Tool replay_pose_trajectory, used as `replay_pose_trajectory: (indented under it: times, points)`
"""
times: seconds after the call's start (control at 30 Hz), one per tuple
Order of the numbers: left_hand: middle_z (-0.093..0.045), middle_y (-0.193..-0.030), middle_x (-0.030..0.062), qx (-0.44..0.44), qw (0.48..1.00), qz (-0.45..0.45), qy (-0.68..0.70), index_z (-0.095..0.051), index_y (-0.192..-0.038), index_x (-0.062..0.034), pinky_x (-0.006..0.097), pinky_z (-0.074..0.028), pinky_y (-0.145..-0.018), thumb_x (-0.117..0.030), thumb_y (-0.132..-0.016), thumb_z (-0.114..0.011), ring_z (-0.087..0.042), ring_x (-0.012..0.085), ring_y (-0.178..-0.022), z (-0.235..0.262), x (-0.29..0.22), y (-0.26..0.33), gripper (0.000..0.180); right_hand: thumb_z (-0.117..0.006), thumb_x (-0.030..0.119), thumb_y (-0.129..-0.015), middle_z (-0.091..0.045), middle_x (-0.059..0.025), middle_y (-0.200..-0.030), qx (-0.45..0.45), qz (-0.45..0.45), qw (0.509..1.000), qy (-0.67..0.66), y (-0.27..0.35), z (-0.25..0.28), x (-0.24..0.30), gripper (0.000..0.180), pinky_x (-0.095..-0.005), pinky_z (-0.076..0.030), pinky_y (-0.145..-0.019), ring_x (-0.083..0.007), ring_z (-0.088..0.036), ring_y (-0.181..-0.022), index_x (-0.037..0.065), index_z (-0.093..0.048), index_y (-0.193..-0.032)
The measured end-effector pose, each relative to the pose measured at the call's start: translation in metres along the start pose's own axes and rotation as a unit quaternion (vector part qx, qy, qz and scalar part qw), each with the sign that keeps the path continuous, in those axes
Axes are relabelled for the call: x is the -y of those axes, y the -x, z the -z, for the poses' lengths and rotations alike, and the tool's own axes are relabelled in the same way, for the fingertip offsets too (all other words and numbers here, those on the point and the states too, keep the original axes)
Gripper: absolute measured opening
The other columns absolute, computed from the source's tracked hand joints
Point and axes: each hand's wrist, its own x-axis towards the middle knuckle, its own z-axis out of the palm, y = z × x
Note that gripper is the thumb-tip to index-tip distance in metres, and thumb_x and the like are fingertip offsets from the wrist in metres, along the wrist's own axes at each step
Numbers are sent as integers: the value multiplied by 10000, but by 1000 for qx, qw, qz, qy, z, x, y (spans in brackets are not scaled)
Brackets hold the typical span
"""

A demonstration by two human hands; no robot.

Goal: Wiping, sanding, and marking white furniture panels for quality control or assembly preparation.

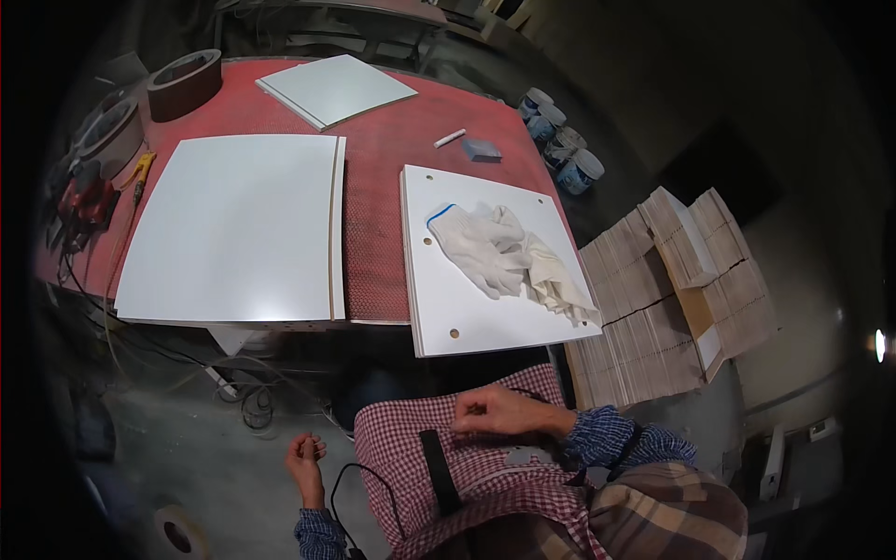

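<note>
White drilled panel (499, 325) lies beyond both hands, gloves across its middle

The panel rests on the near right of the red table (378, 224), its near edge reaching past the tabletop. The right hand (497, 411) is in front of the checked apron (397, 439), apart from the panel; its fingers curl toward the palm, and I cannot tell whether they close on anything. The left hand (306, 457) hangs lower and to the left, well apart from the table, fingers loosely bent with nothing visible in them.

White gloves (481, 252) cover some of the panel's face. To its left lies a larger white panel (233, 229); on the far side, a smaller panel (338, 89). Beyond the gloves sit a white stick (449, 138) and a blue-grey block (482, 150). Stacked boards (644, 322) stand to the right.
</note>
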Motion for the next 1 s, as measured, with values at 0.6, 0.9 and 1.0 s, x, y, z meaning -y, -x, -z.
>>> replay_pose_trajectory:
  times: [0.6, 0.9, 1.0]
  points:
    - [-674, -1087, 187, 202, 623, -625, -424, -649, -1194, -8, 446, -539, -856, -182, -911, -725, -654, 368, -1012, -405, -278, 41, 340, -730, 134, -915, -698, -150, -1158, -523, 173, 832, -67, 90, 156, -118, 297, -376, -543, -876, -269, -672, -1063, 0, -653, -1169]
    - [-653, -704, 173, 172, 590, -558, -558, -667, -766, 2, 461, -529, -698, -331, -819, -782, -637, 354, -659, -492, -259, -39, 356, -761, 360, -874, -514, -158, -1501, -418, 88, 884, 189, 59, 168, -171, 558, -638, -228, -1184, -401, -383, -1451, 165, -617, -1377]
    - [-595, -656, 1, 258, 825, -410, -291, -677, -818, -13, 335, -399, -550, -195, -879, -758, -465, 90, -611, -501, -279, -25, 208, -743, 380, -887, -549, -175, -1461, -400, 81, 889, 208, 56, 180, -170, 532, -646, -249, -1166, -400, -413, -1431, 140, -637, -1350]
